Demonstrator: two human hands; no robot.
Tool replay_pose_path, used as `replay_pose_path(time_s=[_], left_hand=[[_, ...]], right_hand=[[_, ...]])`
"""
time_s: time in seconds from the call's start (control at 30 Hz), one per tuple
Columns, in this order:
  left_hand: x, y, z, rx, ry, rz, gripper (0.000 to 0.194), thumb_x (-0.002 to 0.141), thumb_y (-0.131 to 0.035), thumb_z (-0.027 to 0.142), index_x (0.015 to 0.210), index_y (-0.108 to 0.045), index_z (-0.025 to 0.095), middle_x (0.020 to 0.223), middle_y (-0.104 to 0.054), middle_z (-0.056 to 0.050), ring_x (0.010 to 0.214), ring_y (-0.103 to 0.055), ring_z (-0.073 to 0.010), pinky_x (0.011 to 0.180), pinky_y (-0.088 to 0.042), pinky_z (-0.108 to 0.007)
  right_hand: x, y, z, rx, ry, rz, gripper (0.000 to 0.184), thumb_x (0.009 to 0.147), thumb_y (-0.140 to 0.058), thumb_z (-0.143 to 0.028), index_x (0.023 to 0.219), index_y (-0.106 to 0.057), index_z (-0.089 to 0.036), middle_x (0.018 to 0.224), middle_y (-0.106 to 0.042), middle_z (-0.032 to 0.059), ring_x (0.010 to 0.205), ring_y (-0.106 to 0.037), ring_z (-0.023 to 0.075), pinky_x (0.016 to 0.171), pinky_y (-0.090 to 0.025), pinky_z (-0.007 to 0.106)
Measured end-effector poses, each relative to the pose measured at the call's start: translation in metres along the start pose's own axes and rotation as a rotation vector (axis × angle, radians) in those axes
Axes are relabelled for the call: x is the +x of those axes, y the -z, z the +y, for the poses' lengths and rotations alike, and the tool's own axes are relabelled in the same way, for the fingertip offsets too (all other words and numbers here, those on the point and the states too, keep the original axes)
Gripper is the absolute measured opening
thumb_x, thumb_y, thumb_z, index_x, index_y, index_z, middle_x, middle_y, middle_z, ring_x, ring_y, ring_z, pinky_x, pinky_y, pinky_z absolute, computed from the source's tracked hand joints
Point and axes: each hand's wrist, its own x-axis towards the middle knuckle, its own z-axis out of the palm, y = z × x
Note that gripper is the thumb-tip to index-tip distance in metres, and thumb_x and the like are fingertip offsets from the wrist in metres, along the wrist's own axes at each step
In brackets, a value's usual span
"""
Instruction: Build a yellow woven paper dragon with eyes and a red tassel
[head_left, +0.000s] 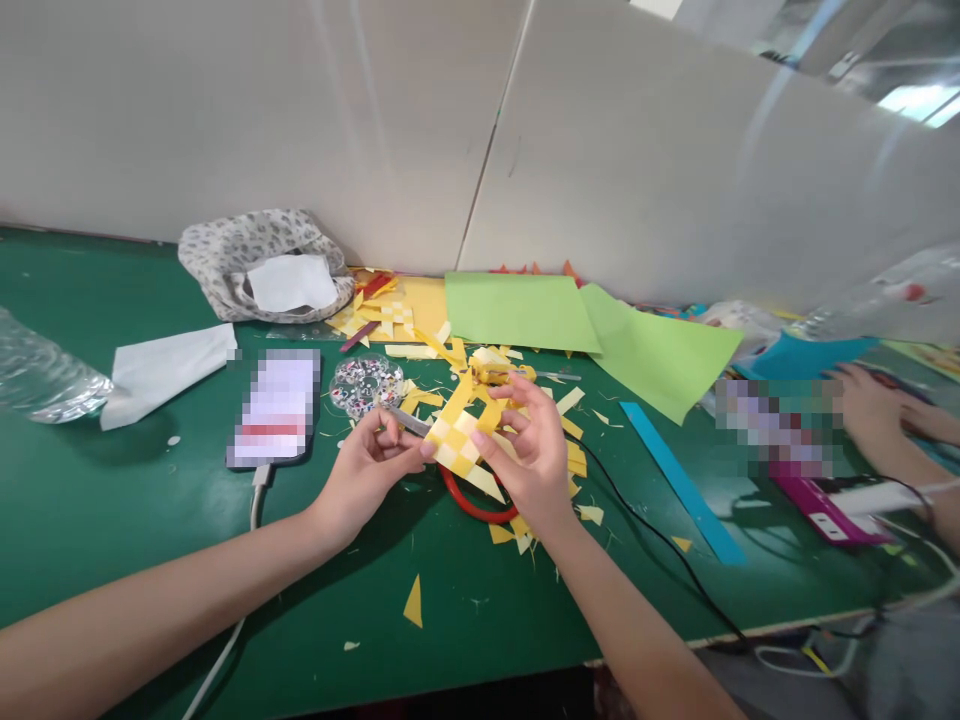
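A small woven piece of yellow and cream paper strips [456,440], checkered in the middle with loose strip ends, is held up between my two hands. My left hand [369,468] pinches its left corner between thumb and fingers. On the right edge, the thumb of my right hand [534,462] presses against the paper, with the other fingers curled behind and above. Under the weave a red loop handle [480,512] shows; the rest of that tool is mostly hidden. Yellow and cream paper scraps [576,460] lie around and beneath my hands.
A phone [274,408] on a white cable and a clear flower-shaped case [367,386] lie left. Green paper sheets [525,312] and a patterned cloth bag [225,262] are behind. Rightward are a blue strip [679,480], a purple power strip [821,510] and another person's hand [870,410].
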Motion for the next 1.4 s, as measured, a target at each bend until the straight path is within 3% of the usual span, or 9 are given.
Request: replay_pose_path(time_s=[0.43,0.57,0.7,0.77,1.0,1.1,1.17,1.27,1.4], left_hand=[[0.002,0.000,0.000,-0.038,0.016,0.024,0.035,0.071,-0.072,0.025,0.072,-0.038,0.019,0.074,-0.064,0.003,0.070,-0.061,-0.0087,0.063,-0.050,-0.020],[0.002,0.000,-0.001,-0.024,-0.003,0.015,0.031,0.072,-0.071,0.026,0.075,-0.041,0.019,0.073,-0.057,0.004,0.068,-0.058,-0.0082,0.058,-0.048,-0.019],[0.002,0.002,-0.005,0.038,-0.002,-0.085,0.023,0.075,-0.067,0.024,0.078,-0.045,0.019,0.072,-0.053,0.005,0.063,-0.053,-0.0068,0.053,-0.044,-0.017],[0.002,0.002,-0.007,0.071,0.005,-0.118,0.018,0.077,-0.064,0.025,0.079,-0.047,0.018,0.073,-0.051,0.004,0.064,-0.051,-0.0072,0.053,-0.043,-0.016],[0.001,0.001,-0.005,0.187,0.018,-0.146,0.008,0.079,-0.056,0.025,0.079,-0.056,0.017,0.083,-0.056,0.000,0.068,-0.051,-0.0103,0.058,-0.043,-0.020],[0.002,0.002,-0.005,0.221,-0.002,-0.163,0.007,0.078,-0.056,0.023,0.079,-0.059,0.017,0.081,-0.057,-0.001,0.069,-0.051,-0.0114,0.058,-0.042,-0.021],[0.002,0.003,-0.006,0.256,-0.022,-0.171,0.007,0.077,-0.056,0.022,0.079,-0.060,0.017,0.079,-0.058,-0.001,0.070,-0.051,-0.0122,0.058,-0.041,-0.021],[0.002,0.004,-0.008,0.290,-0.040,-0.169,0.007,0.078,-0.055,0.021,0.079,-0.060,0.017,0.079,-0.059,-0.002,0.070,-0.050,-0.0128,0.058,-0.040,-0.021],[0.001,0.004,-0.009,0.314,-0.071,-0.171,0.008,0.078,-0.053,0.020,0.080,-0.060,0.017,0.080,-0.059,-0.002,0.068,-0.050,-0.0129,0.058,-0.039,-0.022]], right_hand=[[0.003,-0.001,0.006,-0.003,-0.019,-0.037,0.057,0.074,-0.067,-0.023,0.125,-0.042,-0.032,0.120,-0.051,0.0059,0.099,-0.059,0.0207,0.073,-0.056,0.034],[0.004,0.000,0.005,-0.171,0.046,0.036,0.040,0.077,-0.063,-0.025,0.115,-0.051,-0.029,0.104,-0.057,0.0041,0.092,-0.059,0.0181,0.067,-0.054,0.030],[0.011,0.003,-0.004,-0.384,0.224,0.209,0.017,0.080,-0.061,-0.025,0.097,-0.058,-0.025,0.092,-0.059,0.0019,0.080,-0.058,0.0139,0.067,-0.051,0.029],[0.021,0.001,-0.010,-0.475,0.281,0.215,0.013,0.080,-0.059,-0.025,0.093,-0.059,-0.023,0.088,-0.061,0.0016,0.076,-0.059,0.0136,0.067,-0.050,0.029],[0.100,-0.046,-0.009,-0.731,0.338,-0.218,0.022,0.086,-0.050,-0.028,0.104,-0.058,-0.019,0.091,-0.067,0.0051,0.083,-0.062,0.0150,0.078,-0.049,0.029],[0.143,-0.079,0.005,-1.043,0.266,-0.451,0.035,0.086,-0.046,-0.025,0.120,-0.049,-0.018,0.113,-0.062,0.0089,0.101,-0.059,0.0182,0.088,-0.045,0.031],[0.166,-0.099,0.017,-1.112,0.226,-0.504,0.041,0.083,-0.051,-0.024,0.123,-0.047,-0.016,0.117,-0.060,0.0116,0.106,-0.056,0.0228,0.088,-0.044,0.033],[0.187,-0.119,0.037,-1.201,0.124,-0.563,0.049,0.075,-0.063,-0.027,0.120,-0.050,-0.013,0.103,-0.065,0.0138,0.096,-0.061,0.0275,0.079,-0.047,0.035],[0.201,-0.125,0.053,-1.289,0.052,-0.540,0.035,0.084,-0.057,-0.034,0.114,-0.054,-0.015,0.105,-0.063,0.0089,0.092,-0.061,0.0204,0.080,-0.048,0.037]])
